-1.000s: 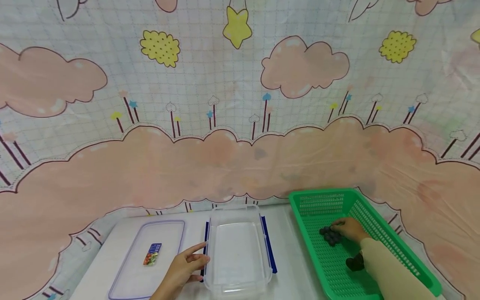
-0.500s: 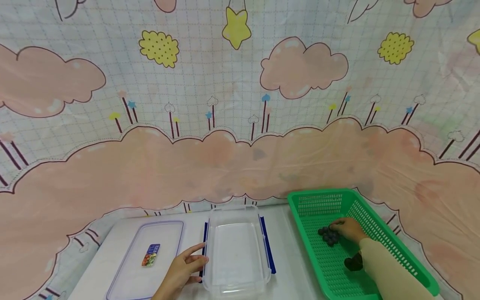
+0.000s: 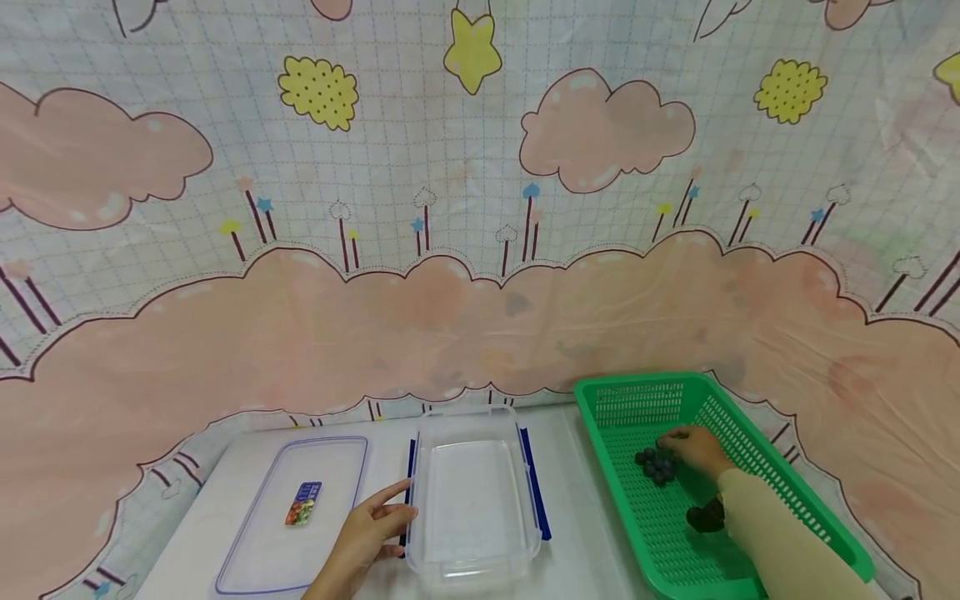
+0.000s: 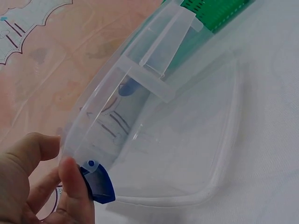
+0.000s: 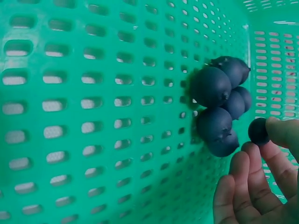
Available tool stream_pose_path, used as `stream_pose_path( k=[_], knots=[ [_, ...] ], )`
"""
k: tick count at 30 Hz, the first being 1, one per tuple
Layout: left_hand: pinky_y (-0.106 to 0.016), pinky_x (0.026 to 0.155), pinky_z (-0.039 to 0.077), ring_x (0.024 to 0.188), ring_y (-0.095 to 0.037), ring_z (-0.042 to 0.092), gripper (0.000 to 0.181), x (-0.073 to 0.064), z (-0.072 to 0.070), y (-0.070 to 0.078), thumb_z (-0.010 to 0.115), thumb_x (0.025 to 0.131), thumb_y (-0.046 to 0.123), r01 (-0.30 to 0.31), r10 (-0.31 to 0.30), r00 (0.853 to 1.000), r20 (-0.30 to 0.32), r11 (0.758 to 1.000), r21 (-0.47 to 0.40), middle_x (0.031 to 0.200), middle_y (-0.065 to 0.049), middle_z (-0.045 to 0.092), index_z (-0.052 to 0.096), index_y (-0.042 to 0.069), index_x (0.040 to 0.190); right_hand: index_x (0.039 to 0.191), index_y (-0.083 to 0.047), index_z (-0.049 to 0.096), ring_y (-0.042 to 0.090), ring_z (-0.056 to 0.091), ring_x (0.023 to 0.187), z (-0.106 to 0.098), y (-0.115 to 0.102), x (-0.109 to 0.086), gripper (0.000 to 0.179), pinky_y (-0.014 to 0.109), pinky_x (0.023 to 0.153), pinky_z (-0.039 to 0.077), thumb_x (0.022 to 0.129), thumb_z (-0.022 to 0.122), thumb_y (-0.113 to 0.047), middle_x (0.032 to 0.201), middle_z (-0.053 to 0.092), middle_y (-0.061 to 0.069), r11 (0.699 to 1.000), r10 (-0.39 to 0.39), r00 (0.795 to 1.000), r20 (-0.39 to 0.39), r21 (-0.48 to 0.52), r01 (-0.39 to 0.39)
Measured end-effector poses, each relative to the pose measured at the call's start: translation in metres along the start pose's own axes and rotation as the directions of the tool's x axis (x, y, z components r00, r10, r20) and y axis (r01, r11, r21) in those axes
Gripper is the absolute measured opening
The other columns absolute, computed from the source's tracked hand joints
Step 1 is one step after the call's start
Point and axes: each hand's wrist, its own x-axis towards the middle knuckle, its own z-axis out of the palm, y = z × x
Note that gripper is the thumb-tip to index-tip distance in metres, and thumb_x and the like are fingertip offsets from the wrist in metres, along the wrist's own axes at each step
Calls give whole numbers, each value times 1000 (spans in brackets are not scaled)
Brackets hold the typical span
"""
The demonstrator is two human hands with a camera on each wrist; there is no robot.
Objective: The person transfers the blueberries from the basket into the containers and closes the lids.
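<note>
In the right wrist view, my right hand (image 5: 257, 182) pinches one dark blueberry (image 5: 258, 131) between thumb and fingers. Beside it, several other blueberries (image 5: 212, 86) lie clustered on the floor of the green basket (image 3: 622, 533). The hand reaches into this basket from the right. On the left, my left hand (image 3: 365, 533) touches the side rim of a clear plastic food container (image 3: 472, 492), its fingertips close to a blue side latch (image 4: 99, 184). No food shows inside the container, and its blue latches hang outward along both sides.
A clear lid (image 3: 262, 533) with a purple-blue edge and a colourful label (image 3: 303, 503) lies left of the container on the white table (image 3: 577, 517). A dark thing (image 3: 705, 517), kind unclear, shows by my right cuff. A patterned cloth (image 3: 450, 333) hangs behind.
The right fingertips have moved slightly away from the blueberry cluster, toward the back of the basket. My left hand and the container stay in place; the head view shifts a little.
</note>
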Motion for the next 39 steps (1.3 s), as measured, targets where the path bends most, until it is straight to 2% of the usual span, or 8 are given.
stream_pose_path(
  k=[8, 16, 25, 29, 34, 39],
  knots=[
    [-31, 60, 55, 81, -18, 61, 58, -1, 1, 1, 73, 87, 15, 2, -2, 1000, -4, 1000, -7, 96, -5, 65, 53, 7, 141, 117, 10, 63, 42, 63, 102, -4, -8, 0, 36, 48, 84, 55, 100, 55, -21, 119, 61, 32, 998, -12, 1000, 7, 65, 12],
    [-31, 61, 56, 81, -18, 61, 58, -1, 1, 3, 73, 88, 15, 2, -2, 1000, -9, 1000, -9, 98, -7, 64, 53, 7, 141, 117, 10, 63, 34, 65, 96, -5, -13, 1, 36, 45, 82, 56, 99, 57, -22, 115, 62, 29, 996, -17, 1000, 0, 84, 17],
    [-31, 61, 55, 80, -18, 61, 57, -1, 0, 2, 73, 88, 15, 4, -4, 1000, -8, 1000, -9, 97, -7, 64, 53, 6, 140, 127, 9, 57, 39, 63, 109, -5, -23, -5, 45, 46, 89, 54, 100, 57, -28, 124, 60, 28, 986, -19, 999, 29, 165, 14],
    [-31, 62, 55, 80, -19, 61, 57, -2, 0, 2, 73, 88, 15, 5, -5, 1000, -6, 1000, -13, 98, -7, 64, 53, 6, 141, 130, 9, 54, 38, 64, 110, -4, -28, -8, 47, 48, 91, 53, 101, 56, -27, 123, 61, 28, 972, -24, 999, 38, 234, 15],
    [-32, 63, 56, 83, -19, 61, 58, -3, 0, 3, 73, 88, 16, 2, -2, 1000, 4, 1000, -20, 99, -7, 64, 52, 6, 141, 131, 14, 49, 36, 65, 110, -2, -31, -10, 44, 45, 94, 53, 101, 55, -18, 124, 59, 31, 935, -48, 997, 53, 354, 26],
    [-33, 64, 56, 84, -21, 61, 58, -3, 0, 4, 73, 88, 16, 3, -3, 1000, 12, 1000, -25, 100, -8, 64, 52, 6, 141, 135, 17, 44, 20, 67, 106, -3, -29, -9, 46, 42, 98, 51, 102, 53, -15, 131, 52, 33, 901, -58, 995, 75, 434, 20]
  ],
)
